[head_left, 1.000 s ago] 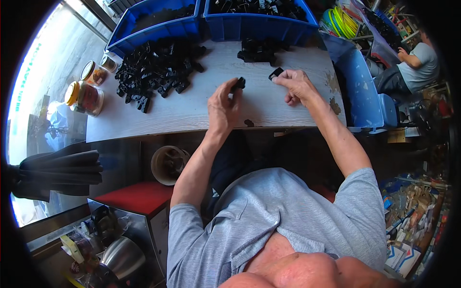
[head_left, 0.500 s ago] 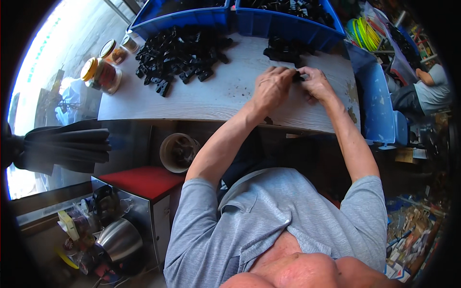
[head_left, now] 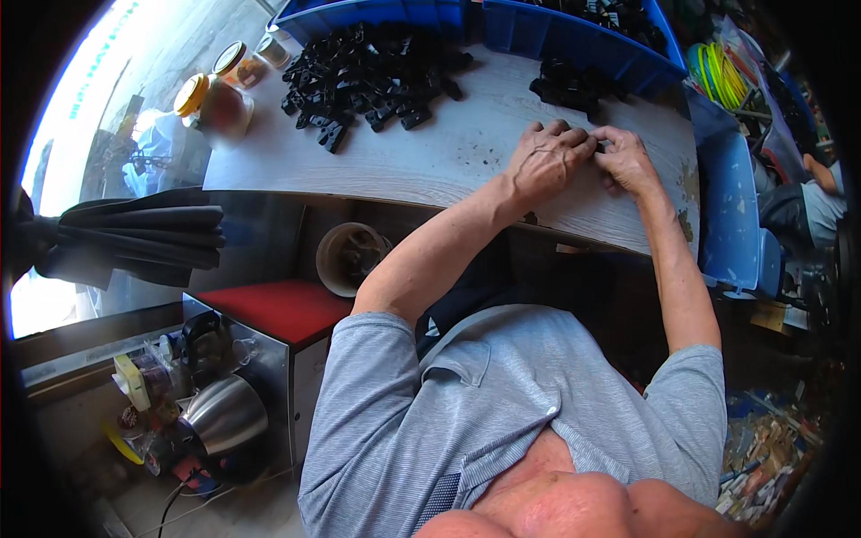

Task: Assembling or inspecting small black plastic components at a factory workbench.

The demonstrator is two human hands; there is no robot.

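Over the right half of the white work table (head_left: 430,152), my two hands meet close together. My left hand (head_left: 547,161) is closed, its fingers bent toward a small black plastic part (head_left: 599,147). Thumb and fingertips of my right hand (head_left: 626,161) pinch that same part from the other side. Most of the part is hidden by my fingers. Just beyond my hands lies a small heap of black plastic parts (head_left: 574,88). A larger heap of similar black parts (head_left: 368,76) spreads across the left half of the table.
Two blue bins (head_left: 583,40) with black parts stand along the far edge. Lidded jars (head_left: 235,65) line the left side. A light blue container (head_left: 728,211) is beyond the right edge. Below are a bucket (head_left: 341,260), a red-topped cabinet (head_left: 273,309) and a metal kettle (head_left: 229,414).
The whole view has shifted, so the table and hands appear further right. Both hands stay together at the small black part, with little change in grip.
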